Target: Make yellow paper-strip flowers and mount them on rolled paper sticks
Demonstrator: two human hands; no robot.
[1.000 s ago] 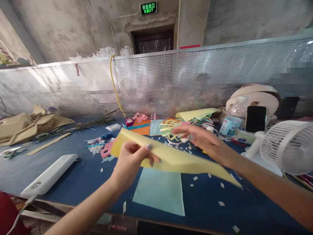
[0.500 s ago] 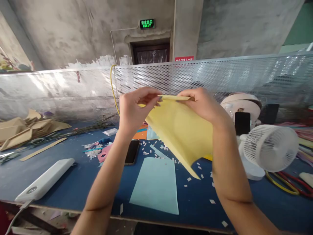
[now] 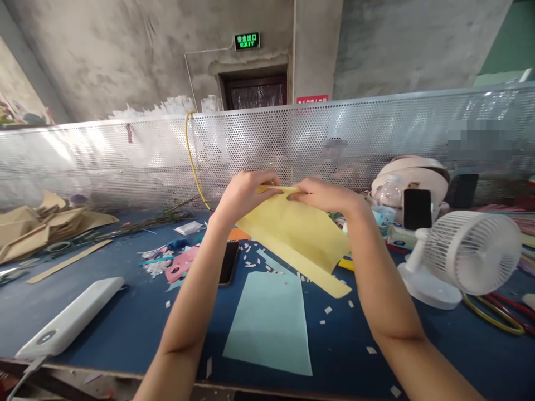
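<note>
Both my hands hold a yellow paper sheet (image 3: 298, 234) up over the blue table (image 3: 125, 312). My left hand (image 3: 244, 196) pinches its top edge on the left, fingers closed. Close beside it, my right hand (image 3: 324, 196) pinches the same edge. The sheet is folded and hangs down toward me, its lower corner near the table. Under it lies a light blue paper sheet (image 3: 270, 323), flat on the table.
A black phone (image 3: 229, 263) lies by my left forearm. A white power bank (image 3: 69, 326) sits at the front left, a white desk fan (image 3: 463, 253) at the right. Paper scraps, cardboard (image 3: 45, 223), a bottle (image 3: 387, 203) and a perforated metal screen (image 3: 146, 156) line the back.
My right hand came to the yellow sheet and both hands lifted it by its top edge. Since then the hands have drawn closer together and come down a little.
</note>
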